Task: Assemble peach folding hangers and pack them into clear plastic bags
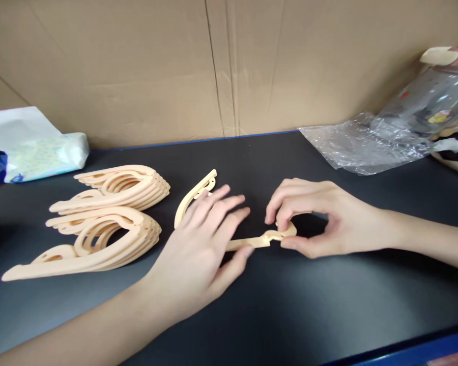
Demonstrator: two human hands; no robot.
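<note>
Beige plastic parts, which look like pieces of folding clothes hangers, lie on the dark tabletop. My right hand [320,218] pinches a small curved hook piece [290,231] between thumb and fingers. That piece meets the end of a straight hanger arm [257,242], which runs left beneath my left hand [209,239]. The left fingers are stretched out and spread, and the thumb rests against the arm. Its far end is hidden by the palm. Just beyond the left fingers lies another curved hanger arm [194,195], partly covered by them.
Two nested stacks of beige hanger pieces, a rear stack [152,185] and a front stack [137,234], lie at the left. Behind them is a soft tissue pack [49,155]. Clear plastic wrap [362,145] and a transparent bottle [423,96] are at the right. Cardboard [145,71] stands behind.
</note>
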